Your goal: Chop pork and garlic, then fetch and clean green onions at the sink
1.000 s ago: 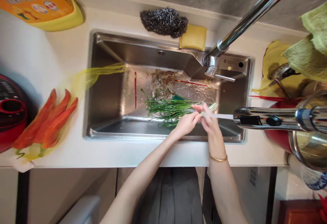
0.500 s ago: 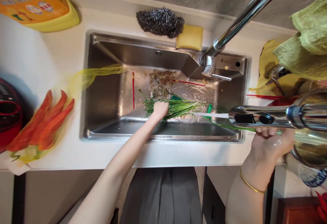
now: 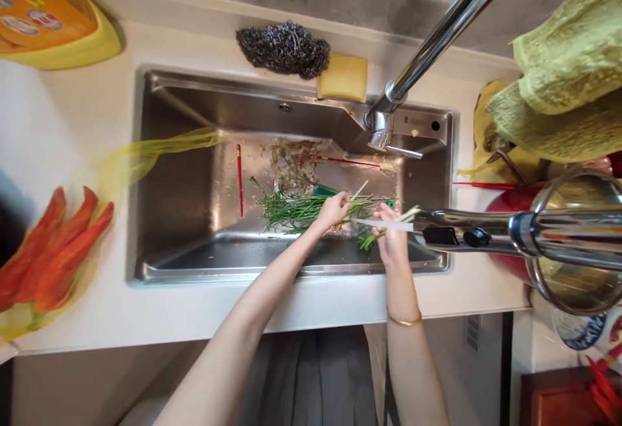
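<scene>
A bunch of thin-stemmed leafy greens (image 3: 291,211) lies across the sink floor. My left hand (image 3: 334,211) is closed at the stem end of that bunch, and a pale stem sticks out past its fingers. Close by on the right, my right hand (image 3: 394,235) holds a few separate greens (image 3: 368,239); their pale ends point right and their leaves hang left. A stream of water (image 3: 381,223) runs leftward from the pull-out spout (image 3: 437,232) across the right fingers. Part of a small green tool (image 3: 390,204) shows behind that hand.
The steel sink (image 3: 184,274) also contains peel scraps (image 3: 291,157) and red sticks (image 3: 240,183). Orange-red peppers in a yellow net (image 3: 63,251) lie left. Behind stand a steel scourer (image 3: 284,49), a yellow sponge (image 3: 343,78) and the faucet (image 3: 381,131). Towels (image 3: 568,83) hang right.
My right hand has come left from beyond the sink's right edge to the water stream, carrying greens. My left hand has shifted right along the bunch. The view has moved slightly.
</scene>
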Available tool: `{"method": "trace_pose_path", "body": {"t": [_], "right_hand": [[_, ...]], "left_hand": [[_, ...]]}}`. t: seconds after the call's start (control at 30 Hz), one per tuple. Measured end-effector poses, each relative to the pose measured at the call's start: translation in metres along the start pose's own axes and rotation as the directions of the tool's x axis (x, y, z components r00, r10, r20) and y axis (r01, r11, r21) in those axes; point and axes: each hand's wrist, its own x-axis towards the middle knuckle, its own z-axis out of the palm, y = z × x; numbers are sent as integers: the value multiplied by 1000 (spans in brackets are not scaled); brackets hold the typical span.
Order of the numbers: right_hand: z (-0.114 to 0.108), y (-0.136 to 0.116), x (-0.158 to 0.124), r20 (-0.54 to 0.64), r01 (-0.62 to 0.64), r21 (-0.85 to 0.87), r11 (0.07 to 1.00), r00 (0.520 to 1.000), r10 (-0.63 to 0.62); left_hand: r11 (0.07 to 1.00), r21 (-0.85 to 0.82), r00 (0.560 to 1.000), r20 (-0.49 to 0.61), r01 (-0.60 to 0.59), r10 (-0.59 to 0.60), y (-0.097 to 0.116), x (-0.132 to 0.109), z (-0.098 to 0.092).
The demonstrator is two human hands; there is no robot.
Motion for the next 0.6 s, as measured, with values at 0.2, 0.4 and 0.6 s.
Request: {"method": "trace_pose_path", "body": {"t": [0.2,0.4,0.6], "right_hand": [[50,24,28,-66,-136,-82,987,989,130],[55,19,28,-47,-101,-50,994,994,98],[55,10,17,-72,-72,-127,989,995,63]], "left_hand": [[797,-602,998,51,49,-23,34,-43,-22],[726,-677,988,17,124,-153,49,-62,-27],[786,-617,999,31,35,-20,49,-62,-27]]}}
